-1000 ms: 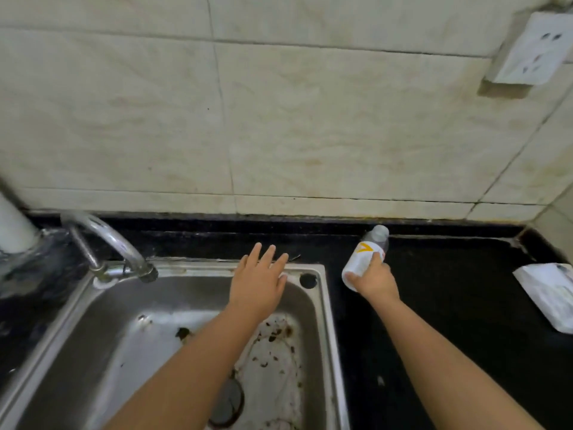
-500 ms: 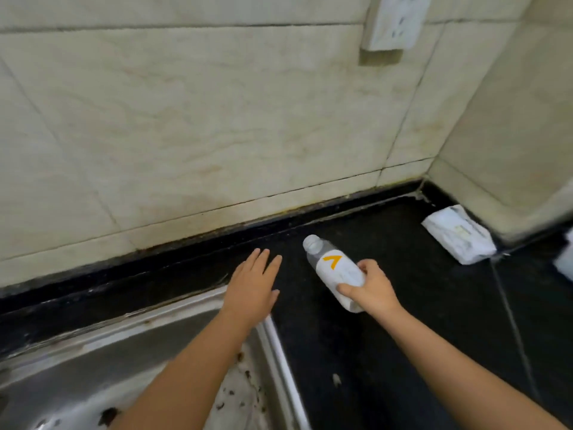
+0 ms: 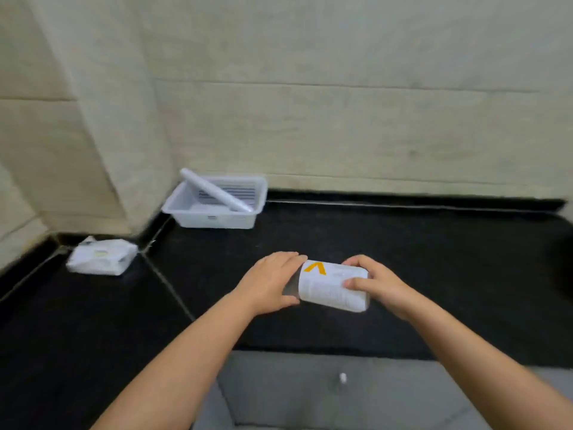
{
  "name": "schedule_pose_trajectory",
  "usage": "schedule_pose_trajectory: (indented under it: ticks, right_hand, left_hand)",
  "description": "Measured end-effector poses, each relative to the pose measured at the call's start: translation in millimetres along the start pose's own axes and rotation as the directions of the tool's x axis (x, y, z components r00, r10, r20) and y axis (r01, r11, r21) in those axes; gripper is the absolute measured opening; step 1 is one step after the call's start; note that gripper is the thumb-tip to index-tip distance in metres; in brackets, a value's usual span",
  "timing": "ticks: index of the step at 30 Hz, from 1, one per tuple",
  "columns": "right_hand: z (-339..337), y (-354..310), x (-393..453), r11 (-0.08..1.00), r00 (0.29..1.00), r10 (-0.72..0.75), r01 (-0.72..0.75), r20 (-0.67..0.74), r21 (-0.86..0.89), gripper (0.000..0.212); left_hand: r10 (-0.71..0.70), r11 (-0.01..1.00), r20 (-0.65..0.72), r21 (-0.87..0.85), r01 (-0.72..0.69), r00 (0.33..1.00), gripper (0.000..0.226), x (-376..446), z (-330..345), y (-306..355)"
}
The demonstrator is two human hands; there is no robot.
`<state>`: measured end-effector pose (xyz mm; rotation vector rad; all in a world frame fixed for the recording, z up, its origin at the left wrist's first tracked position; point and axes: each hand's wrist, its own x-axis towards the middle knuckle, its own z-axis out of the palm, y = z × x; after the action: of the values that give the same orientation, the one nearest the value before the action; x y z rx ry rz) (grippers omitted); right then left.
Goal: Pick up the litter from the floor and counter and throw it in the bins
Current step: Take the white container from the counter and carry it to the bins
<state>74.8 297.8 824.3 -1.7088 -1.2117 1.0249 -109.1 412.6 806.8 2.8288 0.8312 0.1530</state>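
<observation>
A small plastic bottle (image 3: 328, 287) with a white label and an orange mark lies sideways in the air above the black counter (image 3: 403, 259). My right hand (image 3: 378, 282) grips its base end. My left hand (image 3: 269, 280) covers its neck end, so the cap is hidden. A white wrapped packet (image 3: 100, 257) lies on the counter at the left, near the wall corner.
A white plastic basket (image 3: 217, 206) with a white tube lying in it stands against the back wall. The counter's front edge runs across the lower frame, with grey floor (image 3: 310, 398) below it and a small white scrap (image 3: 342, 377) on the floor.
The view has swung right, away from the sink. My left hand has come over and closed on the bottle's neck end. The bottle now lies level between both hands.
</observation>
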Motion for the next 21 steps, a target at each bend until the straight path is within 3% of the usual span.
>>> schedule_pose_trajectory:
  ticks: [4, 8, 14, 18, 21]
  right_hand:
    - [-157.5, 80.4, -127.6, 0.995, 0.957, 0.087, -0.073, -0.276, 0.061, 0.023]
    - [-275.0, 157.0, -277.0, 0.98, 0.816, 0.194, -0.14, -0.545, 0.14, 0.016]
    - [-357.0, 236.2, -475.4, 0.926, 0.42, 0.377, -0.161, -0.826, 0.341, 0.014]
    - [-376.8, 281.6, -577.2, 0.881, 0.118, 0.467, -0.14, -0.876, 0.451, 0.016]
    - [-392.9, 313.2, -643.2, 0.843, -0.078, 0.493, -0.204, -0.866, 0.498, 0.024]
  left_hand:
    - [0.334, 0.943, 0.043, -0.022, -0.333, 0.942, 0.067, 97.8, 31.9, 194.2]
    - [0.597, 0.802, 0.067, -0.024, -0.597, 0.799, 0.062, 146.1, 74.7, 391.2]
    - [0.855, 0.508, 0.131, -0.016, -0.861, 0.502, 0.07, 161.4, 133.0, 646.9]
    - [0.948, 0.266, 0.183, -0.002, -0.964, 0.261, 0.069, 150.2, 173.1, 790.3]
    - [0.974, 0.097, 0.21, -0.055, -0.994, 0.084, 0.067, 139.9, 202.9, 889.2]
